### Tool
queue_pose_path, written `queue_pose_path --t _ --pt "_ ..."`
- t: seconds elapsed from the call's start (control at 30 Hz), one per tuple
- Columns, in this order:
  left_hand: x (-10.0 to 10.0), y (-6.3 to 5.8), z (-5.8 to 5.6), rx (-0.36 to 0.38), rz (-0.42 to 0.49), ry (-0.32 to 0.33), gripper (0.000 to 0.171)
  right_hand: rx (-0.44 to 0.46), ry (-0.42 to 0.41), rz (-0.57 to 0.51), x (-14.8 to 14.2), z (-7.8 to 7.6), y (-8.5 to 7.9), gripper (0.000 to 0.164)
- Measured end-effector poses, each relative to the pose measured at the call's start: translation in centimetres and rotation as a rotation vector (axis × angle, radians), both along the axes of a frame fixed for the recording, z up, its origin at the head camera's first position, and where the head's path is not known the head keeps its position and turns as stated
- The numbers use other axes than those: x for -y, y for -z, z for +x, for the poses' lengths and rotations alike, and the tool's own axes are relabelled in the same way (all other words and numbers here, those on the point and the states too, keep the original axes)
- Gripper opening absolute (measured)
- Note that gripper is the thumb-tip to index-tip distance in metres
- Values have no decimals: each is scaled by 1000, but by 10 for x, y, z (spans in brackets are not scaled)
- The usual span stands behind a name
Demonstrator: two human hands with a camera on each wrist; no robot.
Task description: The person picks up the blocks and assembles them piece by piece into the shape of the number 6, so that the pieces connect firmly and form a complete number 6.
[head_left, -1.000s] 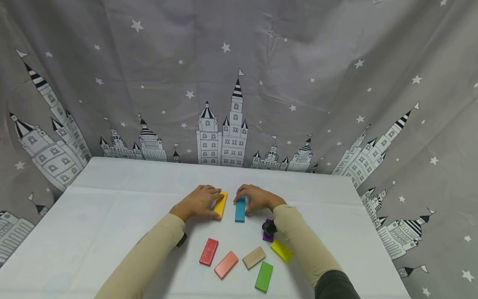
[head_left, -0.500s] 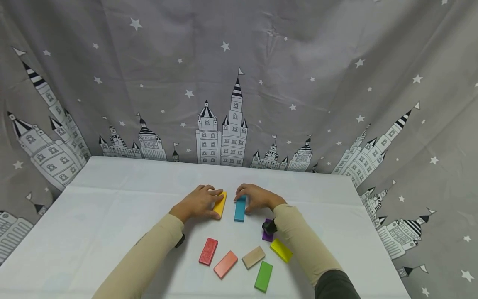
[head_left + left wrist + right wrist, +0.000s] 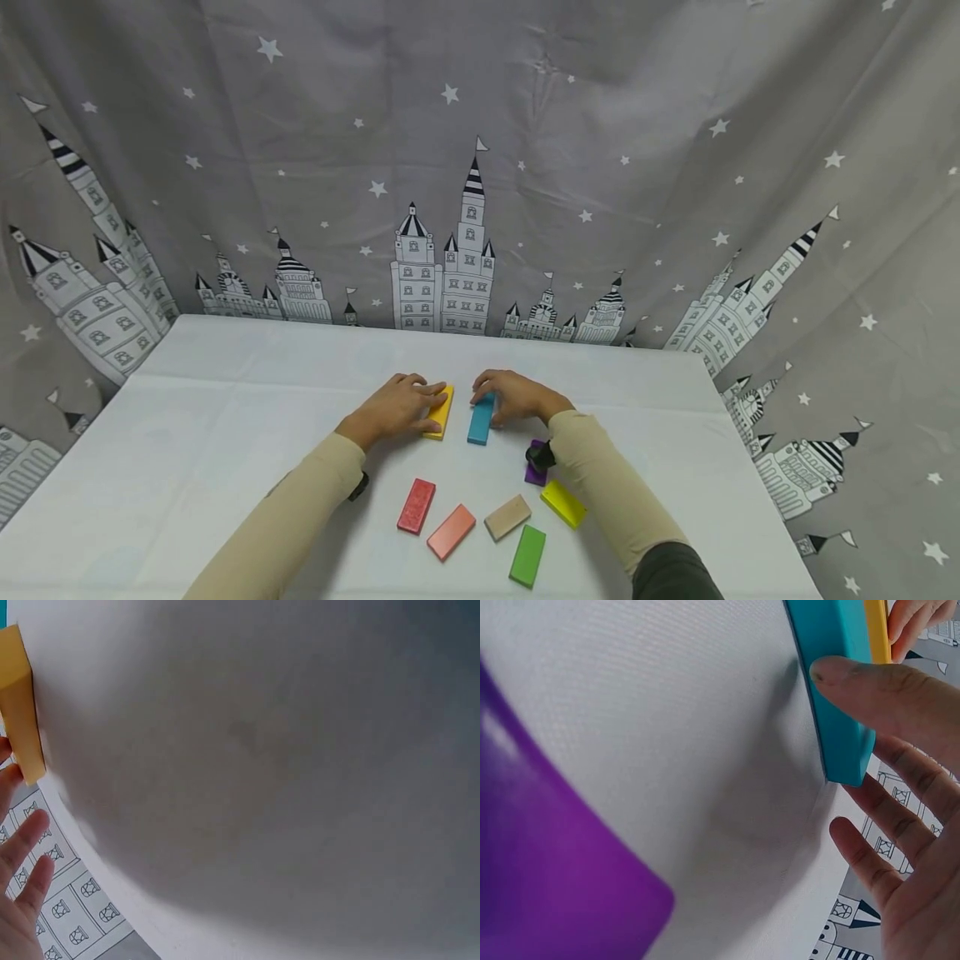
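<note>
In the head view two flat blocks lie side by side on the white table (image 3: 262, 417). My left hand (image 3: 393, 408) holds the orange-yellow block (image 3: 441, 417), fingers on its far part and thumb at its near end. To the right, a blue block (image 3: 480, 427) slants slightly within the grip of my right hand (image 3: 519, 396). The right wrist view shows my thumb (image 3: 885, 694) pressed on a side of the blue block (image 3: 840, 735), other fingers around its end. In the left wrist view fingertips touch the orange-yellow block (image 3: 22, 720) at the image edge; the thumb is hidden.
Nearer lie a red block (image 3: 416, 506), a coral block (image 3: 452, 532), a wooden block (image 3: 507, 517), a green block (image 3: 528, 556) and a yellow block (image 3: 564, 504). A purple block (image 3: 536, 475) sits partly under the right wrist camera (image 3: 540, 455). A grey castle-print curtain (image 3: 525, 125) hangs behind.
The blue block has turned a little, its near end swinging left. My left thumb has shifted onto the near end of the orange-yellow block. The other blocks stay put.
</note>
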State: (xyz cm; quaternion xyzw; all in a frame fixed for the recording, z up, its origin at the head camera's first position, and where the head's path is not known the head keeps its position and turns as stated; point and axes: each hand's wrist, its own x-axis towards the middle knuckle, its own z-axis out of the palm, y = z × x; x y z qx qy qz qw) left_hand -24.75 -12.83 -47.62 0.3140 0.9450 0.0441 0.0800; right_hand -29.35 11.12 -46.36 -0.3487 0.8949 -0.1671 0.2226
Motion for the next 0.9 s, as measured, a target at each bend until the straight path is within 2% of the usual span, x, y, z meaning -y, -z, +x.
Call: queue_pose_path --t 0.3,0.6,0.9 --pt "-4 1 4 -76 -34 -13 61 -13 20 -34 -2 -3 1 35" --pt "-7 2 5 -99 -29 -32 58 -30 56 -43 -5 -8 0 33" --pt "-7 5 7 -119 -21 -56 58 -72 106 -43 -7 -20 1 31"
